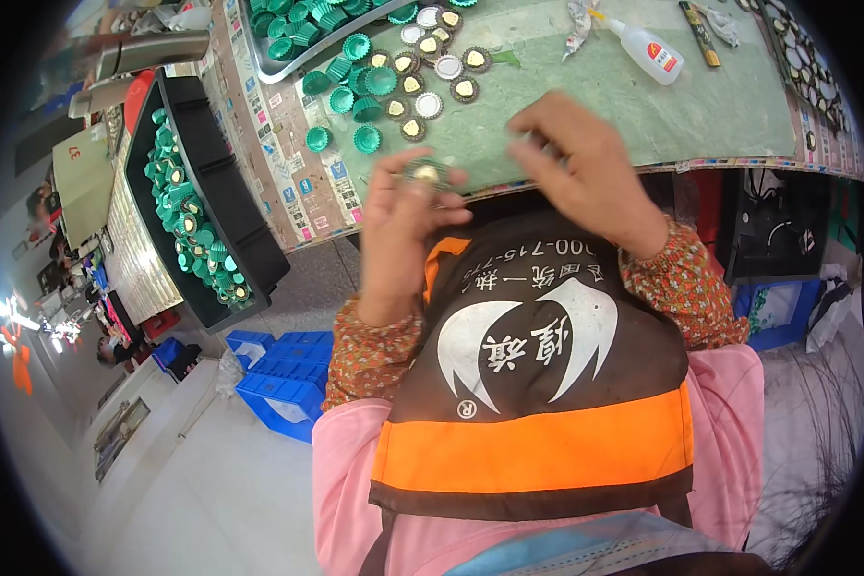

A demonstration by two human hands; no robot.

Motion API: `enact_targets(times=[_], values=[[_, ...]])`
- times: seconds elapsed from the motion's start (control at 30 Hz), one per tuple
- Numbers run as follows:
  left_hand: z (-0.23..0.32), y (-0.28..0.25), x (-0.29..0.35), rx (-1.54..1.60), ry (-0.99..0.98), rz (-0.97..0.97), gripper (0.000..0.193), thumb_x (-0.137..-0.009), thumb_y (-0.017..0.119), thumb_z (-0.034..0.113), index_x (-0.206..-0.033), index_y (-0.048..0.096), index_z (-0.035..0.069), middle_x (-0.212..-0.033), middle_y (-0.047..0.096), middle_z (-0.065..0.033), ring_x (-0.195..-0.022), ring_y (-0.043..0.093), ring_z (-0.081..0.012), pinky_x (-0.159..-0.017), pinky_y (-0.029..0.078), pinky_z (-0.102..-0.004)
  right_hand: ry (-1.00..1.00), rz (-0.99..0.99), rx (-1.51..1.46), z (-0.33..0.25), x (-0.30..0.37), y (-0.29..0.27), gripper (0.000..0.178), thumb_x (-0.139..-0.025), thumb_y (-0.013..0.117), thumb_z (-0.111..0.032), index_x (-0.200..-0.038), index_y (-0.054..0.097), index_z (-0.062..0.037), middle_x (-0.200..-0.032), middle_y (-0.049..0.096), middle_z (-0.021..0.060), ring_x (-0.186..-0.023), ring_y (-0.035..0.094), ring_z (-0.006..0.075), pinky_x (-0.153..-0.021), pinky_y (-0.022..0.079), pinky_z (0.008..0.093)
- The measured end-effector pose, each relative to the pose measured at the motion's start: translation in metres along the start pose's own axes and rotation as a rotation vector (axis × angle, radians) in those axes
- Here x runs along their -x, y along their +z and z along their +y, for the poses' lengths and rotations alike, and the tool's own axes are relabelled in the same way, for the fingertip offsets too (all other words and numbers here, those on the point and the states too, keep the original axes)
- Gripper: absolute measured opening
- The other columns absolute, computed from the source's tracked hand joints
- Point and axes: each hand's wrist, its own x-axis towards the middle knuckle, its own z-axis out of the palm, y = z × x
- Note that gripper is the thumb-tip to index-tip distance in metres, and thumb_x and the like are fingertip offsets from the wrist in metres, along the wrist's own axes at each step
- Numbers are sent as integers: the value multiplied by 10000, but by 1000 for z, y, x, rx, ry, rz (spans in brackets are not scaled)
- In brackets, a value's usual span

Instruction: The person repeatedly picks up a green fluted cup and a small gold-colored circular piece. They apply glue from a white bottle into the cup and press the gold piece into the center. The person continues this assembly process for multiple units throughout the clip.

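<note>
Left hand (398, 202) pinches a small cap (427, 174) near the table edge (326, 219). Right hand (586, 168) hovers apart, curled, blurred; can't tell if holding. Probably mid-assembly; next likely calls for fingertips meeting cap.

pale floor (202, 480), bright lights (8, 309) at left, green-topped worktable (739, 120)

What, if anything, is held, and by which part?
Left hand: small round pale-centred piece, held around its edge. Right hand: too blurred to tell.
</note>
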Motion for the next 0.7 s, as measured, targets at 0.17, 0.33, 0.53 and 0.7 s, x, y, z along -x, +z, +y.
enact_targets(times=[0.17,0.33,0.53,0.7], values=[[59,-86,-11,191,446,186,276,-1029,542,154,-1271,520,22,-1227,659,-175,-927,685,-213,-824,618,-358,-45,225,561,27,-23,-30,247,-892,665,-132,-1127,625,-66,-1039,608,112,-967,608,328,-811,519,440],[95,-153,-3,723,578,-68,536,-1094,402,255,-1510,292,-65,-1481,490,-226,-1181,632,-337,-1036,545,-451,-93,211,501,47,-45,-20,325,-900,637,-116,-1220,608,-65,-1172,607,135,-1066,586,348,-889,508,441],[68,-117,-22,149,506,247,416,-1048,534,226,-1385,461,-5,-1263,619,-141,-954,659,-247,-809,569,-339,-128,121,50,43,-58,-10,359,-919,621,-108,-1276,619,-71,-1270,618,131,-1159,575,333,-967,484,420],[50,-53,-49,-1185,609,303,268,-928,696,179,-1179,650,99,-1024,629,-53,-873,597,-217,-747,479,-348,-150,202,228,38,-43,-35,316,-904,650,-115,-1218,668,-87,-1211,648,105,-1119,589,300,-982,459,408]])
